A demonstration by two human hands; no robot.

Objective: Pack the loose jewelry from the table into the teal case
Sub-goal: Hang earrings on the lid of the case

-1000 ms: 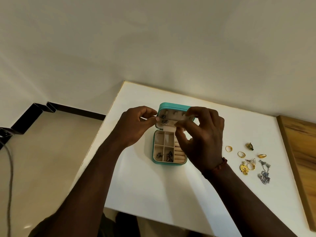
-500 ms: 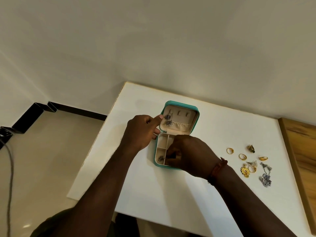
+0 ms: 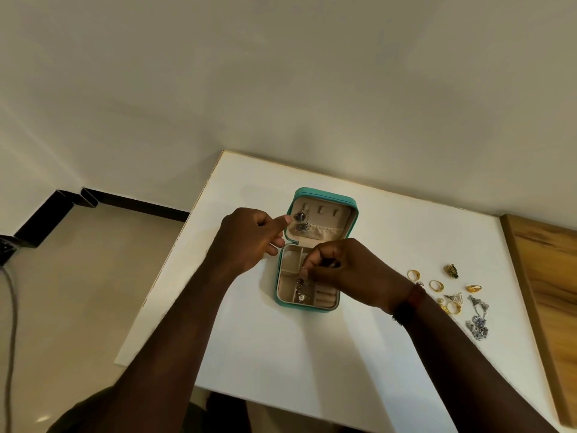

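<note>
The teal case (image 3: 324, 195) lies open on the white table (image 3: 281, 345), its cream lid propped up at the far side. A pair of silver earrings (image 3: 301, 221) hangs on the lid's inner panel. My left hand (image 3: 249, 235) rests against the lid's left edge, thumb touching it. My right hand (image 3: 349, 270) hovers over the tray, fingertips pinched on a silver earring (image 3: 300, 279) that dangles above the compartments. Another silver piece (image 3: 301, 297) lies in the near compartment. Loose gold rings (image 3: 436, 285) and a silver necklace (image 3: 477, 320) lie to the right.
A wooden board (image 3: 549, 295) borders the table's right side. The wall runs along the table's far edge. The table's left edge drops to a tiled floor with a grey cable (image 3: 11, 307).
My right hand came down from the lid into the tray and now lifts a silver earring out of it. My left hand shifted from pinching the lid panel to bracing the lid's edge.
</note>
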